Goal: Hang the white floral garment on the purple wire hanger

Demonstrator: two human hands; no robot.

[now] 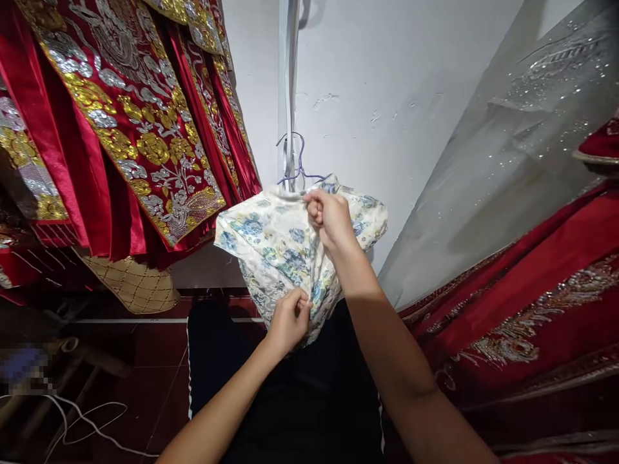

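Observation:
A cream garment with blue and green flowers (271,241) hangs bunched on a blue wire hanger (298,169) in front of the white wall. My right hand (331,219) is closed on the garment's top by the collar, just under the hanger. Lower down, my left hand (289,319) pinches the fabric near its lower edge. Both forearms reach up from the bottom of the view.
Red robes with gold and silver embroidery (130,122) hang at the left. At the right hang a sheer grey glittery cloth (512,148) and another red embroidered garment (532,309). A white cable (82,422) lies on the dark red tiled floor.

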